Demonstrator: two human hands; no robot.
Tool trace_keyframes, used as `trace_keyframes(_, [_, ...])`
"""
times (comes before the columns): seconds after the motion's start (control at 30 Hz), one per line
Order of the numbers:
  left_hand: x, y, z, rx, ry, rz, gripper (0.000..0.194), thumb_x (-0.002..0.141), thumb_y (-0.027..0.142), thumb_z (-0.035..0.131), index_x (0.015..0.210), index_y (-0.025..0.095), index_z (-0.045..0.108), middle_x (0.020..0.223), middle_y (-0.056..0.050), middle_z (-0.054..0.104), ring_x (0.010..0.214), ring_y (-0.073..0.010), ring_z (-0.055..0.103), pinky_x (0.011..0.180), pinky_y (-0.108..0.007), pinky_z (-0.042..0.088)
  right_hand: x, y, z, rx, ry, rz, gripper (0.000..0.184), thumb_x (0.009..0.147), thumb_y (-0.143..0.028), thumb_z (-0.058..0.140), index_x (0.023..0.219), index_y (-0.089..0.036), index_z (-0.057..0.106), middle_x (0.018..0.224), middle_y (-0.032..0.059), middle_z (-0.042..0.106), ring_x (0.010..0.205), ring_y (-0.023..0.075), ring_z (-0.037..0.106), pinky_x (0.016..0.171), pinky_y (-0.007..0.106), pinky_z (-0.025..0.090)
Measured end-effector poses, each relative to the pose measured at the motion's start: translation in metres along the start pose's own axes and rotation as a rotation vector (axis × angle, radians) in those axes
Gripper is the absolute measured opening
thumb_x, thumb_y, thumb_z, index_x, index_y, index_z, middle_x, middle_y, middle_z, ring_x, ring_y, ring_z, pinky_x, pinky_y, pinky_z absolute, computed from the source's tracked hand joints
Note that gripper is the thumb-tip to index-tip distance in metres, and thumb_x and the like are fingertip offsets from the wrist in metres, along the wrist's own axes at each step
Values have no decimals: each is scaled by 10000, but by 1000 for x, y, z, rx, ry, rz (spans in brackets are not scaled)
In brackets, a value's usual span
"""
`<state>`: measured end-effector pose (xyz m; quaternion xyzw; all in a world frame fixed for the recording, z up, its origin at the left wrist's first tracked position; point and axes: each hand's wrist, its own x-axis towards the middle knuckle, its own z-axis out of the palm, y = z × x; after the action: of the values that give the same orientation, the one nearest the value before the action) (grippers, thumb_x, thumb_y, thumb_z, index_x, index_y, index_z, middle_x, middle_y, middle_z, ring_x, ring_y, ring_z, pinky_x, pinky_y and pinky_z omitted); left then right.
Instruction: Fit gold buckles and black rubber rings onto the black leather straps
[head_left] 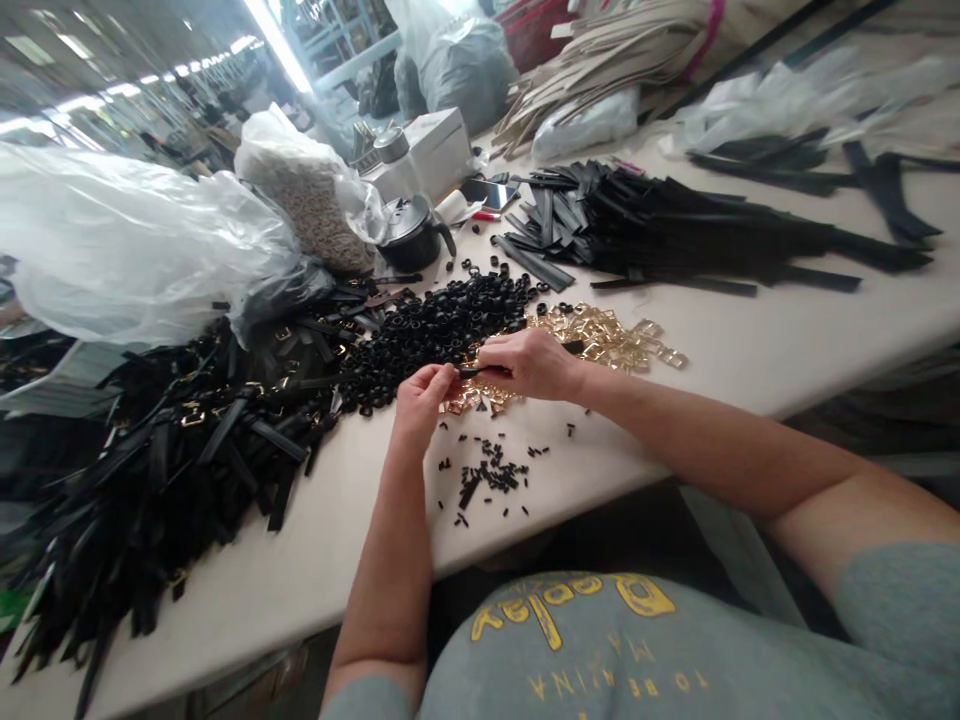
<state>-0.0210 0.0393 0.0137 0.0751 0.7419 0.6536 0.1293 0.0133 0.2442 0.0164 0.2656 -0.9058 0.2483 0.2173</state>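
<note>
A short black strap (471,372) stretches between my two hands, above the table. My left hand (426,395) pinches its left end between thumb and fingers. My right hand (529,362) is closed around the other part, and a dark end sticks out beyond its knuckles. Gold buckles (611,338) lie spread behind and under my hands. Just behind my left hand is a heap of small black loops (442,322). Small black offcuts (495,470) are scattered on the table in front of me. Whether a buckle or loop sits on the held strap cannot be made out.
Straps with gold buckles (217,430) are piled along the left. Loose black straps (675,225) lie at the back right. Behind the loops stand a black lidded pot (409,235) and a filled plastic bag (307,195). A phone (487,193) rests beyond them.
</note>
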Motion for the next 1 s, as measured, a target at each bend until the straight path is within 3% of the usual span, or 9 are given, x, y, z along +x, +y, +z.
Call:
trace_keyframes(0.13, [5,5,-40,378,177,72,337,739,506,684,718,169,676,672,-31,674,611,-144,601,630,-261,475,2,3,-2,-25,-4,27,218,901,-264,499,775,-169,649,763,2,648,636,79,496,582,233,271])
trace_keyframes(0.23, [4,6,-67,666,168,10,261,740,446,668,741,187,696,645,-17,663,616,-159,596,616,-267,438,2,4,-4,-69,-5,43,230,910,-269,482,784,-169,646,782,2,651,630,77,483,574,242,250])
trace_keyframes(0.33, [-1,8,-79,809,128,-35,242,724,434,667,774,202,716,680,-23,682,650,-176,605,624,-278,423,2,3,-8,-121,-9,36,260,926,-283,460,771,-165,632,767,6,631,615,78,452,565,255,224])
trace_keyframes(0.53, [-7,13,-66,896,50,-38,212,689,369,668,817,212,731,772,-40,714,711,-202,614,662,-303,417,1,1,-14,-184,2,14,303,951,-287,429,757,-160,625,743,9,605,599,79,410,563,265,204])
trace_keyframes(0.8, [-5,10,-52,1028,74,8,62,684,273,657,716,229,687,724,-37,676,676,-212,588,652,-317,391,1,0,-7,-148,9,12,292,949,-295,444,773,-164,637,758,3,617,601,76,423,559,262,195])
trace_keyframes(0.9, [-2,8,-51,922,103,56,71,673,286,688,684,219,668,680,-28,652,656,-197,572,639,-307,392,0,1,-5,-111,9,12,267,936,-289,468,778,-164,643,780,8,639,608,77,438,566,256,214])
trace_keyframes(1.0, [1,6,-47,570,122,67,203,650,351,745,752,196,664,690,-15,643,647,-169,573,630,-287,426,0,1,-4,-64,27,23,245,924,-291,494,788,-162,651,800,13,655,627,79,463,574,244,242])
